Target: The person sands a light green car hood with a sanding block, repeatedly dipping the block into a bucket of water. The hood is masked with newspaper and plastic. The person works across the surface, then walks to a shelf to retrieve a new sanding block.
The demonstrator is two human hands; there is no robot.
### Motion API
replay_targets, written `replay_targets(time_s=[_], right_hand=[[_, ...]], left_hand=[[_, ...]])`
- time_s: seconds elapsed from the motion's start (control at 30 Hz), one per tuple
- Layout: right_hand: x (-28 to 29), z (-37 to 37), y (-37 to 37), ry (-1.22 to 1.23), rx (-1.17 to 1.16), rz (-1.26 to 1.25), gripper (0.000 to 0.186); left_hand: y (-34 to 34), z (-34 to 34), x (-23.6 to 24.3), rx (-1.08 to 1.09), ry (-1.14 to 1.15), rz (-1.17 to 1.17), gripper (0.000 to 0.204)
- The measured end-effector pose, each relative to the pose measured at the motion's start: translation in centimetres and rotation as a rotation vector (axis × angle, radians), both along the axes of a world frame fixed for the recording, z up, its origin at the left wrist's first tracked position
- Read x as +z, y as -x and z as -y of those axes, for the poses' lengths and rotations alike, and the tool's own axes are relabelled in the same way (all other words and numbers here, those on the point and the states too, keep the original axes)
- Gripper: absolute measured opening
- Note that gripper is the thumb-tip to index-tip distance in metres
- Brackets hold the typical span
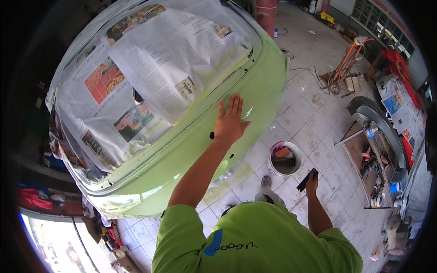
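My left hand [231, 118] lies with fingers stretched out on a pale green, glossy car panel [261, 73], beside a round dark hole [211, 135]. The glass area above the panel is covered with taped newspaper sheets [150, 54]. My right hand [312, 182] hangs low at my right side, gripping a black, flat rectangular block [304, 181]. Just above and left of it on the tiled floor stands a white bucket [297, 157] with dark liquid and an orange-red block in it.
At the right, a low shelf stand [350, 150] holds cans and tools, beside a grey curved car part [387, 127] and red panels with newspaper [391, 100]. An orange trolley with hoses [345, 68] stands farther back. Red cylinders [266, 13] are at the top; boxes and clutter [114, 236] lie lower left.
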State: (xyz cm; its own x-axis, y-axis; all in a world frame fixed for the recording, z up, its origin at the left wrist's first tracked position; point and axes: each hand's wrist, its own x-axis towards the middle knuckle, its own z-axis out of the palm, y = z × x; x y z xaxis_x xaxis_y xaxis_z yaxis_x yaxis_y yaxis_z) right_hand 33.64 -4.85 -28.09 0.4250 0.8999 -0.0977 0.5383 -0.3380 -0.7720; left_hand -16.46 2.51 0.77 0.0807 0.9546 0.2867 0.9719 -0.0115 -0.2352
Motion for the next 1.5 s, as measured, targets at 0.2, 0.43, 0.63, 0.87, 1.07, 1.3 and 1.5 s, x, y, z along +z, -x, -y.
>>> replay_targets(time_s=[0.2, 0.43, 0.63, 0.87, 1.07, 1.3, 1.5], right_hand=[[7.1, -12.2, 10.4, -0.147, 0.127, -0.226, 0.040], [22.1, -13.8, 28.3, -0.627, 0.446, -0.055, 0.030], [25.4, -7.8, 38.2, -0.972, 0.641, -0.106, 0.031], [18.0, 1.2, 34.0, -0.379, 0.341, -0.454, 0.028], [8.4, 2.6, 28.4, 0.376, 0.283, -0.641, 0.027], [1.4, -0.3, 20.9, 0.689, 0.147, -1.173, 0.028], [-10.0, -8.4, 8.8, 0.801, 0.153, -1.464, 0.046]], left_hand=[[4.6, 11.6, -0.1, 0.041, -0.067, 0.078, 0.087], [9.5, 22.3, 0.0, 0.184, -0.041, 0.151, 0.090], [13.4, 29.1, -0.5, 0.347, 0.005, 0.064, 0.088], [16.8, 35.3, -4.4, 0.160, -0.319, -0.021, 0.068], [2.8, 25.3, -9.4, -0.322, 0.196, 0.659, 0.065], [-13.6, 7.8, -21.1, -0.083, 0.853, 1.228, 0.101], [-19.5, -0.4, -35.4, -0.259, 0.915, 1.308, 0.095]])
